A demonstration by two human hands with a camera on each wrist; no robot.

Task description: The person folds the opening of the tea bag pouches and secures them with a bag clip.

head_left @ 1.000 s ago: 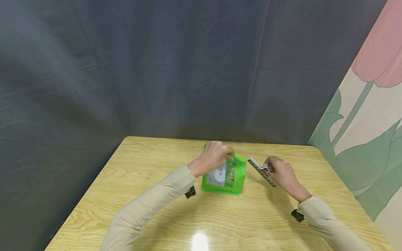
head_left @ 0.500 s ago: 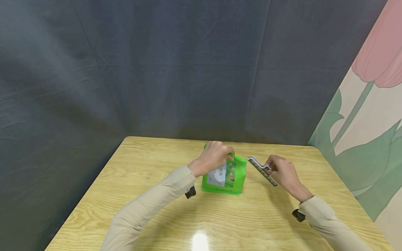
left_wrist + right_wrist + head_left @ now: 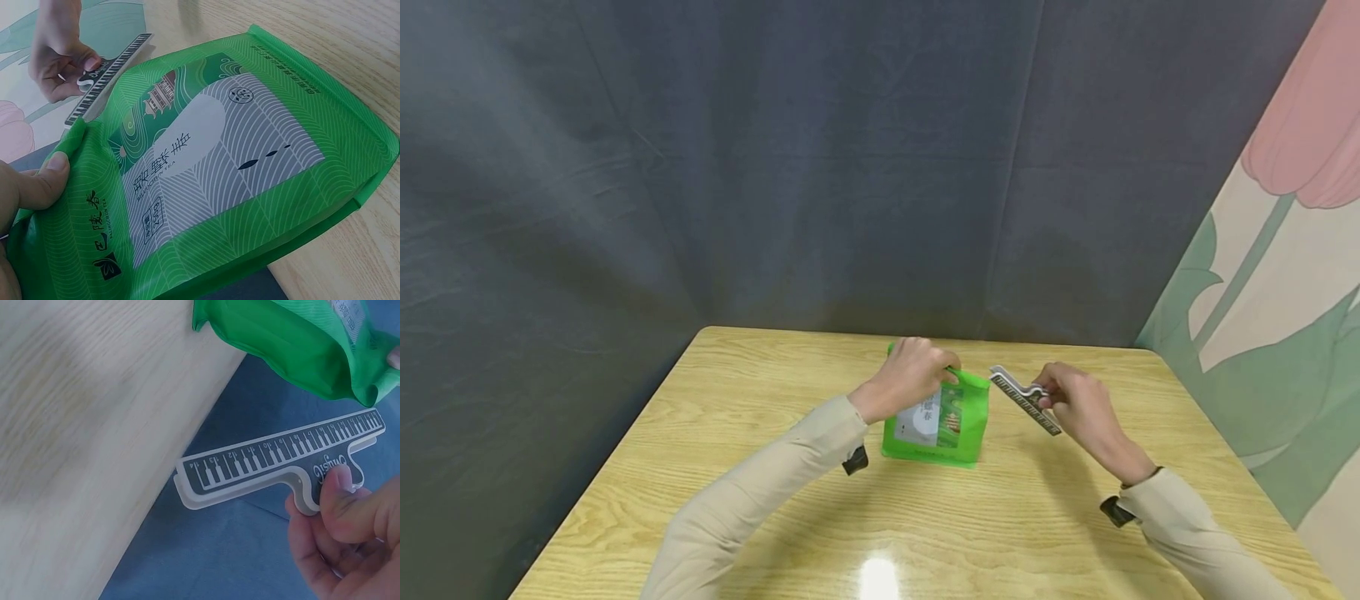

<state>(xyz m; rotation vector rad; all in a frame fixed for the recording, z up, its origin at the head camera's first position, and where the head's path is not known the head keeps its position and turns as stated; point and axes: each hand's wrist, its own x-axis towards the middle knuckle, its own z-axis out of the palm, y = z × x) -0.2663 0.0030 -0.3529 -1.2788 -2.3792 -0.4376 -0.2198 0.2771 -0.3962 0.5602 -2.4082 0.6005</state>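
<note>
A green tea bag with a grey label stands on the wooden table, its top folded over. My left hand pinches that folded top, the thumb showing on the front in the left wrist view. My right hand holds a long clip by its handle, thumb on one side and fingers behind. Piano keys and the word "Music" are printed on the clip. Its far end sits close to the bag's upper right corner, and its jaws look nearly closed together.
The wooden table runs back to a dark blue curtain. On the right is a wall painted with a pink tulip and green leaves.
My right hand has risen slightly, and the clip has lifted with it, staying beside the bag's corner. The left hand and the tea bag have stayed in place.
</note>
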